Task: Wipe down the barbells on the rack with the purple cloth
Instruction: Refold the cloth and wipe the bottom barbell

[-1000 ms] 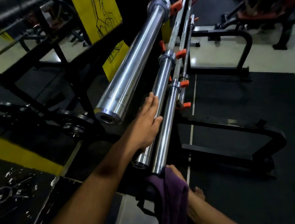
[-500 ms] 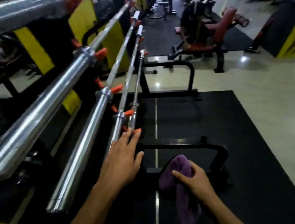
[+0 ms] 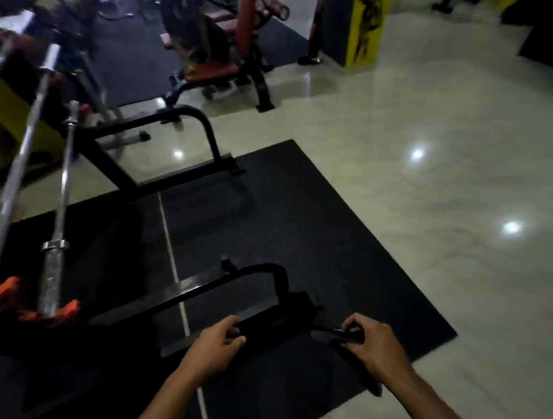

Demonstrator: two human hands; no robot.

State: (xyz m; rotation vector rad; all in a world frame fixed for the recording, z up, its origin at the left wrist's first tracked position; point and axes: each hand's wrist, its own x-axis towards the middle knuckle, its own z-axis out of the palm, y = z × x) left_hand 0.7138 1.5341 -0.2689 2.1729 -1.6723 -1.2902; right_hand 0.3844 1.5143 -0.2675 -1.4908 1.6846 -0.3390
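Two chrome barbells lie on the rack at the left, a long one (image 3: pixel 13 179) and a thinner one (image 3: pixel 63 185), resting by orange hooks (image 3: pixel 65 311). Both hands hover over the black floor mat, to the right of the bars and apart from them. My left hand (image 3: pixel 214 347) has loosely curled fingers and holds nothing. My right hand (image 3: pixel 374 349) pinches the purple cloth (image 3: pixel 331 336), which sticks out to the left of its fingers and is mostly hidden under the hand. The picture is blurred.
The rack's black foot (image 3: pixel 261 273) curves up just ahead of my hands, and a second black foot (image 3: pixel 205 129) stands farther back. The black mat (image 3: pixel 334 233) lies on a shiny pale floor (image 3: pixel 459 195). A red padded machine (image 3: pixel 222 65) and a yellow pillar (image 3: pixel 367 23) stand behind.
The view has swung right, away from the rack. My left hand has come off the barbell and drawn back. My right hand has moved right with the cloth bunched smaller.
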